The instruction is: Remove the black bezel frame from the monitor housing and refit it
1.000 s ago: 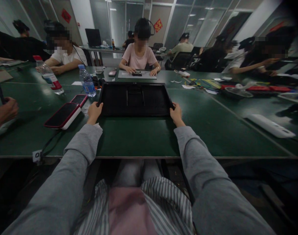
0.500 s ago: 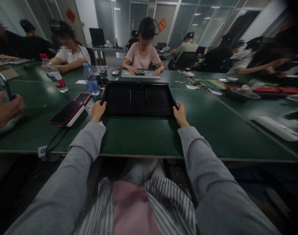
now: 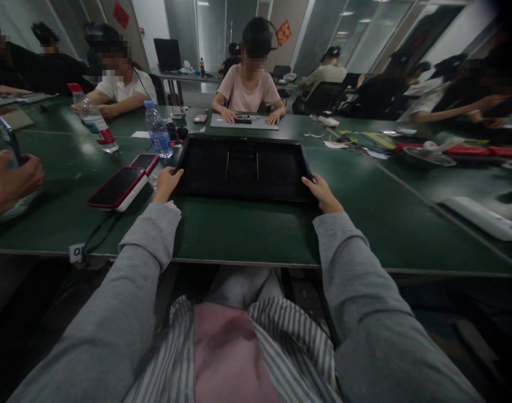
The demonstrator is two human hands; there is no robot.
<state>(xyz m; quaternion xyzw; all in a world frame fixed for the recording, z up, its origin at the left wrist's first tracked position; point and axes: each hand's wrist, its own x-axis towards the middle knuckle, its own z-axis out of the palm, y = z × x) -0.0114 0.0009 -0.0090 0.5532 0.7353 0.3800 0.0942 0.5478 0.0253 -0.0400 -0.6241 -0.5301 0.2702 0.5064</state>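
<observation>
A flat black monitor panel lies back side up on the green table in front of me. My left hand grips its near left corner, fingers curled round the edge. On the near right corner my right hand holds the edge the same way. Both arms wear grey sleeves.
Two red-edged phones lie left of the panel, with two water bottles behind them. Another person's hand with a phone is at far left. Several people sit across the table. A white bar lies at right.
The view has shifted a little; the panel sits slightly further right and lower in the picture. Both hands keep their grip on its near corners.
</observation>
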